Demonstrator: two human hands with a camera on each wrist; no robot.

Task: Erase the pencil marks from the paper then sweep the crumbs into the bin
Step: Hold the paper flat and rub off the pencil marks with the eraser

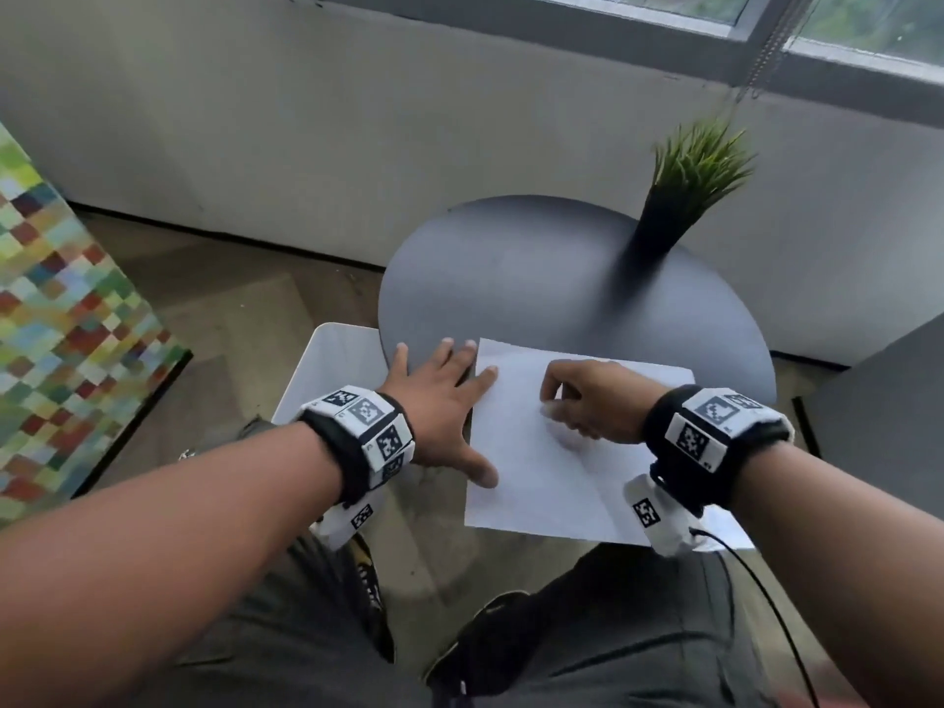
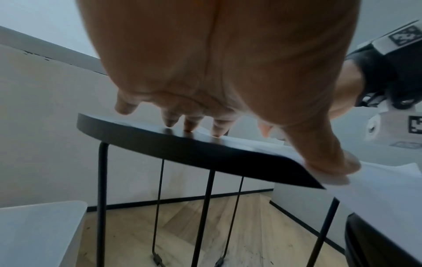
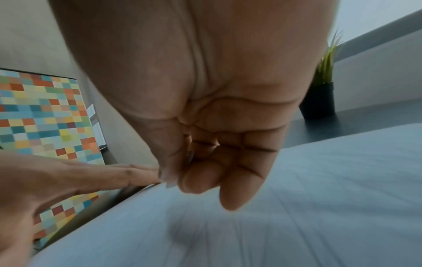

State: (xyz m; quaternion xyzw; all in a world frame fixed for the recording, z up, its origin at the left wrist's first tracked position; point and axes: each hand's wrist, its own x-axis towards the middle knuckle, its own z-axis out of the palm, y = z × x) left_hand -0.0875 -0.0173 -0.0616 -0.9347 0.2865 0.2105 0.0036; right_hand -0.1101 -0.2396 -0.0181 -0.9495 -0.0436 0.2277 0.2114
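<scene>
I find the white sheet of paper (image 1: pixel 557 452) lying on the round dark grey tabletop (image 1: pixel 511 278), its near edge overhanging. My left hand (image 1: pixel 439 401) lies flat, fingers spread across the paper's left edge. My right hand (image 1: pixel 592 401) is curled over the paper's middle; whether it holds anything I cannot tell. A white plastic bin (image 1: pixel 332 370) stands left of the paper, below the tabletop.

No readable text; only coded wristband (image 1: pixel 357 426) markers.

Looks like an office lounge or break corner: small round dark surface (image 1: pixel 511 278) on wire legs, potted fake grass plant (image 1: pixel 684 196), window (image 1: pixel 766 12), colourful pixel-pattern panel (image 1: pixel 66 324), wood floor (image 1: pixel 245 309).
</scene>
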